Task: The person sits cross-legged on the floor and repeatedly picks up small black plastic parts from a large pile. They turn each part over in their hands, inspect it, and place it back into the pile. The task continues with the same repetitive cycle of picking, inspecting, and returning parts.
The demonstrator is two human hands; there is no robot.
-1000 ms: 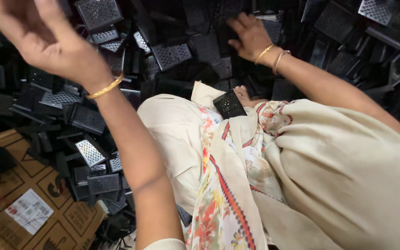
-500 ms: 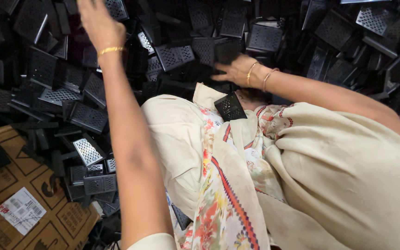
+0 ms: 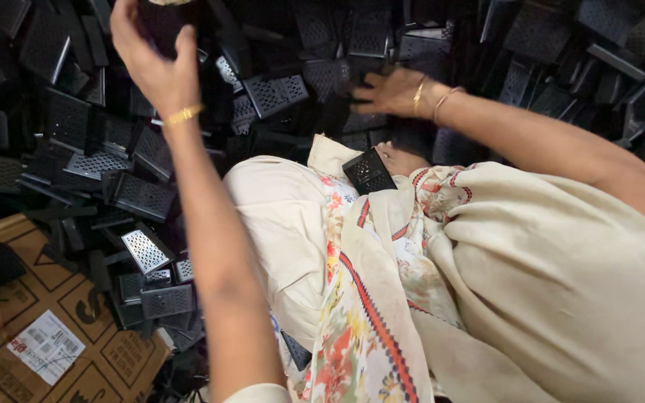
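Black perforated parts pile [image 3: 278,93], cardboard box [image 3: 46,328], cream cloth [image 3: 561,298]

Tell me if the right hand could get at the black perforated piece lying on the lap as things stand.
Probably yes. The right hand rests on the pile of black pieces just beyond the lap, and the black perforated piece lies uncovered on the cream cloth close beneath it, with nothing between them.

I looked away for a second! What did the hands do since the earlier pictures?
The left hand, open and empty before, reached up and now grips a dark part. The right hand slid left across the black pile. The black piece on the lap stayed.
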